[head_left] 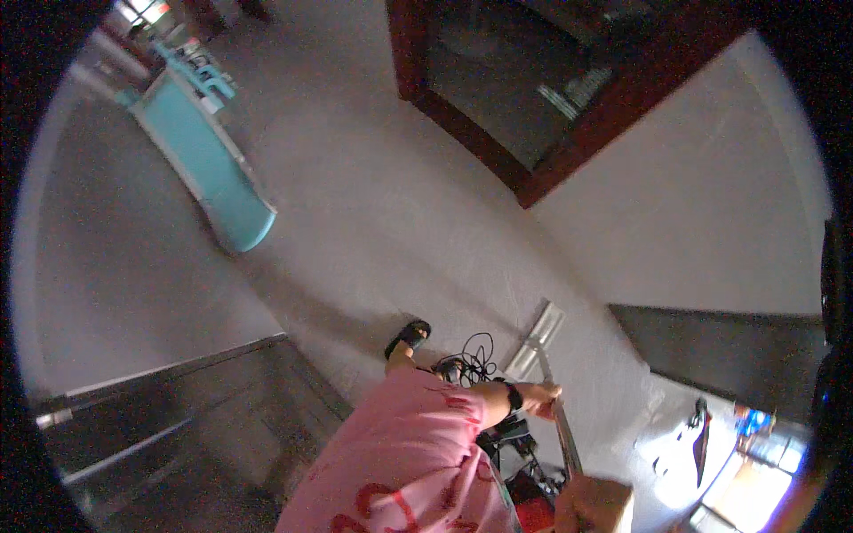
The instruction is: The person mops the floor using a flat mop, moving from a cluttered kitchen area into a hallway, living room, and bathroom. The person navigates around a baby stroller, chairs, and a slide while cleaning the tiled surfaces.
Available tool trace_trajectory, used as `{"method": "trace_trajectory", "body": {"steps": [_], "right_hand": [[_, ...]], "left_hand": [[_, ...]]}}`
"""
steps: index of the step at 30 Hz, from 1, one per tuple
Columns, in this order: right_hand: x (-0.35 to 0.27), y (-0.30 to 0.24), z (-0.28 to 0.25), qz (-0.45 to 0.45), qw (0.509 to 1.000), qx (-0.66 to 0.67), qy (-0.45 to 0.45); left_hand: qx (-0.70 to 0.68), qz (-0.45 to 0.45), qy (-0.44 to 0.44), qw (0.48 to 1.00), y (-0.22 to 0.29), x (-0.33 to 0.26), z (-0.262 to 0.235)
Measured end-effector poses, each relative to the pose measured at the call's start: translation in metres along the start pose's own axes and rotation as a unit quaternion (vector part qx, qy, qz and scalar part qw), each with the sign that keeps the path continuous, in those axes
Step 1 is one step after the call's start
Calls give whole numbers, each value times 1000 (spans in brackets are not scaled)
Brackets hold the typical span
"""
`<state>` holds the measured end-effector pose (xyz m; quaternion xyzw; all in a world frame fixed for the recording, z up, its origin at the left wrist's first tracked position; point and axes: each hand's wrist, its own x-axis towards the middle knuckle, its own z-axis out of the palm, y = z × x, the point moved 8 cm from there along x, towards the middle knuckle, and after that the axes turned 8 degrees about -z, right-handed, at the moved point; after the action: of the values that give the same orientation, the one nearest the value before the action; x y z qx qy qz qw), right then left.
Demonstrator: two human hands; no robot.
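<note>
A long-handled flat mop (548, 327) stands with its pale rectangular head on the grey floor, right of my feet. My left hand (539, 400), with a black band at the wrist, is closed around the mop's handle. Close to the camera at the lower edge, my right hand (593, 505) is closed at the handle's upper end; blur hides its fingers in part. My pink sleeve and shirt (391, 453) fill the lower middle. Loops of black cable (480, 354) hang beside my sandalled foot (410, 336), near the mop head.
A teal children's slide (200, 160) stands at the far left. A dark red doorway frame (480, 142) opens ahead, with a pale wall on its right. A dark, glossy panelled surface (195, 435) lies at lower left. Bright light enters through a window (753, 487) at lower right.
</note>
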<state>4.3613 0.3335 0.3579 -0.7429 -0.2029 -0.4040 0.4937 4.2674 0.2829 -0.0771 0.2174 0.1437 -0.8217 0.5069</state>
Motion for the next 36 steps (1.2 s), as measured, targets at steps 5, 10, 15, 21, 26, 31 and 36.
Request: {"method": "trace_trajectory", "body": {"steps": [5,10,15,21,26,31,36], "right_hand": [[57,49,154,164,963,-207,61],[119,29,215,155,979,-124,-42],[145,33,241,120,992,-38,32],[142,174,332,288,940,182,-13],[134,200,318,322,931,170,-29],[136,143,270,227,970,65,58],[203,65,277,44,985,-25,163]], "left_hand": [[-17,-71,-13,997,77,-94,-89],[-34,-202,-11,979,139,-245,-138],[-29,-130,149,980,227,-411,-192],[-112,-3,328,938,334,-545,-297],[-107,22,265,958,333,-531,-336],[-1,-44,316,948,310,-480,-252],[80,-235,262,933,236,-410,-187]]}}
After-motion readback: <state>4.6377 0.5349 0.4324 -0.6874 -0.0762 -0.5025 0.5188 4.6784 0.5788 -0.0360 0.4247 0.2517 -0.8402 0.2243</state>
